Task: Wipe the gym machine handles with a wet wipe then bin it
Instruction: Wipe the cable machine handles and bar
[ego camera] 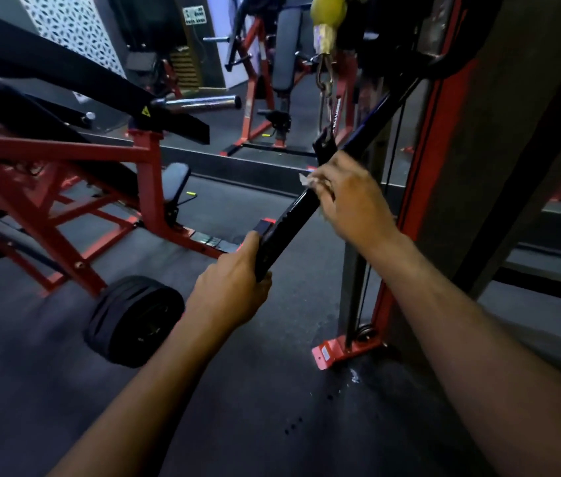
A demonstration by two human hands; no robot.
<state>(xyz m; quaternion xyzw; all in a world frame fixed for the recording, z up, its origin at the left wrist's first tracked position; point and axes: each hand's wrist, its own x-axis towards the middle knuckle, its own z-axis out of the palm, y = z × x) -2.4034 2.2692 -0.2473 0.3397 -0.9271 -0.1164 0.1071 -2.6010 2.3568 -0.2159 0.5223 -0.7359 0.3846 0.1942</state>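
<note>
Grip slips and missed patches on a hanging handle

Left hand [234,284], nearest, is curled round the low end of the black handle bar [286,228], steadying it at a slant. Should that grip loosen, the bar would likely swing away on its strap, since it hangs free rather than sitting fixed.

Just beyond and up the bar, the right hand [347,197] is wrapped round the same bar with the wet wipe [306,180] bunched under its fingers; only a small white corner shows at the fingertips. So little cloth is showing that bare skin may be doing part of the rubbing, leaving stretches unwiped, and the wad could drop to the floor.

Farther up, above the right hand, a metal clip [323,77] links the strap to the cable; fingers sliding that high risk a pinch.

No bin is visible.
</note>
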